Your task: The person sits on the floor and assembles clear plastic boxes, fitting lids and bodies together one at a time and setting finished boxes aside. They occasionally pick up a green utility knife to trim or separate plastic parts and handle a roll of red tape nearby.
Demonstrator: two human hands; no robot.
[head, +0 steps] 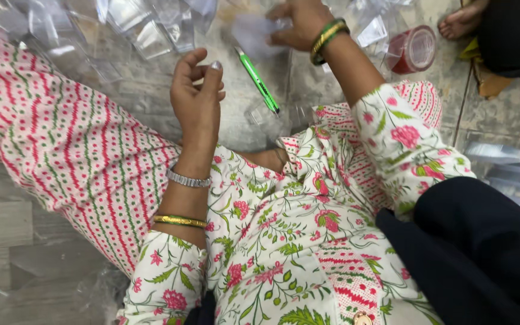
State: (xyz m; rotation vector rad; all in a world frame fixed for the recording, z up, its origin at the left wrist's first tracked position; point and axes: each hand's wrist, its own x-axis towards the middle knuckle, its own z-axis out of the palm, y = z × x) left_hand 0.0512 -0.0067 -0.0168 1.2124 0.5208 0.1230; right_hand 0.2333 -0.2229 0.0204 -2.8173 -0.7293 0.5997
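Note:
My left hand [197, 90] hovers over the tiled floor with its fingers loosely curled and apart, holding nothing. A silver bracelet and a gold bangle sit on that wrist. Farther out, my right hand [299, 23], with green and gold bangles at the wrist, grips a small clear plastic pouch [251, 33], which is blurred. A green pen-shaped cutter [259, 81] lies on the floor between the two hands, touching neither.
Several clear plastic pouches [145, 27] are scattered across the floor at the top, with more stacked at the right [507, 162]. A red tape roll [413, 48] lies at the upper right. Another person's bare foot [461, 21] rests beyond it. My patterned knee [49, 138] fills the left.

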